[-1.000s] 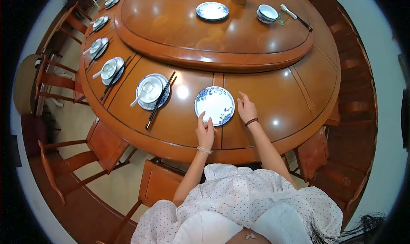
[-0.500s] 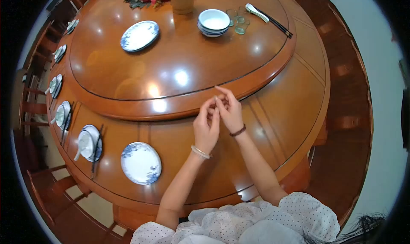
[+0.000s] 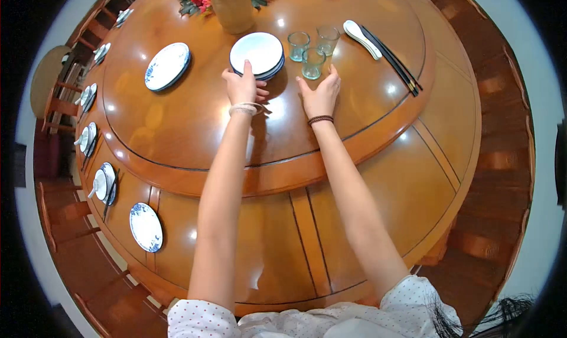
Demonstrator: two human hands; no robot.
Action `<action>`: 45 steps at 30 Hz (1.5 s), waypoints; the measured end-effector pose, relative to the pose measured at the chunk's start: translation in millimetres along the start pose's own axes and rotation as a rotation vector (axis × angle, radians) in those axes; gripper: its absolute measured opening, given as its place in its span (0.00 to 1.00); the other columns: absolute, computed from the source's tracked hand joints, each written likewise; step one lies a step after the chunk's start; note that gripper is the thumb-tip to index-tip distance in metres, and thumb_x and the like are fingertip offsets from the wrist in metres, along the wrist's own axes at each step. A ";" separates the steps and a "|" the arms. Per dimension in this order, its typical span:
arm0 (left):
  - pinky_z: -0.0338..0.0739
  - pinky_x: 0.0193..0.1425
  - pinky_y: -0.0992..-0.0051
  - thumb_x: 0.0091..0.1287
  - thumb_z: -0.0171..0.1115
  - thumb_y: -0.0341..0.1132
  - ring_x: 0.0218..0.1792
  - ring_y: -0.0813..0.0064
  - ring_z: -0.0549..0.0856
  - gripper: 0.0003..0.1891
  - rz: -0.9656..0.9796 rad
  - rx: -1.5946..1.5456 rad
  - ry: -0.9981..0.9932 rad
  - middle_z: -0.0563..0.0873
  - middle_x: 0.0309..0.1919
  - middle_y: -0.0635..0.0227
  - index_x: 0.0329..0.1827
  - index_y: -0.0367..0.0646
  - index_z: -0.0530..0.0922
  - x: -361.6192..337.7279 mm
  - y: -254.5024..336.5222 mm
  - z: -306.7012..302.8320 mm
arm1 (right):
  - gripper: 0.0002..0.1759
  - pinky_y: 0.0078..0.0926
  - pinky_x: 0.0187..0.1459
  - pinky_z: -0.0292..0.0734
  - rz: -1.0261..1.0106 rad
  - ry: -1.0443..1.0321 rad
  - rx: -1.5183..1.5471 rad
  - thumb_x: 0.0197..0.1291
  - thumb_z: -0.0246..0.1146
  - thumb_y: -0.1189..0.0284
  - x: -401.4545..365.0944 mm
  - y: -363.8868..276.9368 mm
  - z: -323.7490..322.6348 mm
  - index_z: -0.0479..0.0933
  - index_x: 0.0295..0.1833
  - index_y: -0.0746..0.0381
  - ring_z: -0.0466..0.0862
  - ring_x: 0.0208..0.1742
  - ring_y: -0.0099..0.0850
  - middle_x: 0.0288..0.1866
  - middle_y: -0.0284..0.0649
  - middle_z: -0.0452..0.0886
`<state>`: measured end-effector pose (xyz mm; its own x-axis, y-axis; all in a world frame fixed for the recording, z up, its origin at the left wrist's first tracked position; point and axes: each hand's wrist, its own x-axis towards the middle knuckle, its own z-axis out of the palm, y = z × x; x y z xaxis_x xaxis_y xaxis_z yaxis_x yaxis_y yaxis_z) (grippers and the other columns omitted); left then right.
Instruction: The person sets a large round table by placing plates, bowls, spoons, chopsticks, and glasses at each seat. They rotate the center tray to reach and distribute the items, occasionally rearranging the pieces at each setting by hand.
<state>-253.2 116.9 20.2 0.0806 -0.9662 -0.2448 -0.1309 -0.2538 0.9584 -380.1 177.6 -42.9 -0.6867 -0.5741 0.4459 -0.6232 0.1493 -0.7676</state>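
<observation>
My left hand [image 3: 241, 88] is at the near side of a stack of white bowls [image 3: 257, 51] with blue outsides. Its thumb points up over the top bowl's near rim, and the other fingers stretch to the right below the stack, apart from the thumb. My right hand [image 3: 322, 94] reaches toward the nearest of three small clear glasses [image 3: 313, 64]. Thumb and fingers are spread to either side of that glass's base, with nothing held between them. The other two glasses, a left one [image 3: 298, 45] and a right one [image 3: 328, 39], stand just behind.
Right of the glasses lie white spoons [image 3: 362, 39] and black chopsticks [image 3: 391, 60]. Blue-patterned plates [image 3: 168, 66] sit left on the raised turntable [image 3: 195, 125]. A single plate [image 3: 146, 227] and several place settings [image 3: 103, 183] line the table's left side. Behind stands a tan pot [image 3: 233, 7] by red flowers.
Both hands have come apart from each other and reached forward over the turntable, the left to the bowls, the right to the glasses. The view has shifted closer to them.
</observation>
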 end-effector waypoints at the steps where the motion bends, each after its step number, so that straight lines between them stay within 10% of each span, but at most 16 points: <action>1: 0.70 0.12 0.76 0.65 0.50 0.48 0.13 0.69 0.79 0.32 0.007 -0.002 0.019 0.82 0.25 0.55 0.61 0.36 0.48 10.5 -0.3 -4.8 | 0.44 0.42 0.60 0.59 0.055 -0.050 -0.043 0.43 0.70 0.66 5.0 -1.4 3.0 0.54 0.62 0.70 0.65 0.60 0.48 0.58 0.53 0.67; 7: 0.67 0.09 0.76 0.65 0.43 0.31 0.09 0.73 0.77 0.14 0.073 0.276 -0.123 0.82 0.18 0.56 0.51 0.33 0.64 21.4 8.1 -9.1 | 0.40 0.41 0.57 0.62 0.048 -0.132 -0.042 0.46 0.68 0.66 17.3 11.3 13.0 0.56 0.62 0.66 0.66 0.61 0.43 0.58 0.49 0.68; 20: 0.70 0.10 0.78 0.66 0.35 0.25 0.16 0.70 0.82 0.21 0.105 0.080 -0.140 0.82 0.24 0.52 0.62 0.39 0.51 11.3 16.1 -7.2 | 0.29 0.39 0.49 0.68 0.107 -0.154 0.259 0.41 0.70 0.64 5.8 15.2 -0.9 0.66 0.47 0.66 0.73 0.47 0.46 0.42 0.52 0.74; 26: 0.65 0.05 0.80 0.66 0.36 0.26 0.14 0.69 0.81 0.19 0.272 -0.242 -0.211 0.81 0.30 0.49 0.60 0.38 0.51 -9.5 6.2 -20.5 | 0.28 0.26 0.41 0.73 0.267 -0.228 0.671 0.46 0.70 0.68 -43.8 -11.2 -37.5 0.64 0.49 0.66 0.78 0.40 0.29 0.40 0.43 0.78; 45: 0.68 0.08 0.83 0.69 0.42 0.29 0.18 0.73 0.81 0.24 -0.030 -0.374 0.257 0.80 0.33 0.53 0.67 0.42 0.48 -252.9 -152.4 -442.0 | 0.32 0.30 0.46 0.71 -0.285 -0.994 0.345 0.44 0.70 0.63 -343.7 -276.6 -48.3 0.69 0.54 0.65 0.75 0.45 0.40 0.44 0.47 0.73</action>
<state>183.1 420.0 1.0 0.3273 -0.9042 -0.2745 0.2375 -0.2024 0.9501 10.2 372.5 38.4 0.1725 -0.9694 0.1749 -0.4666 -0.2368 -0.8522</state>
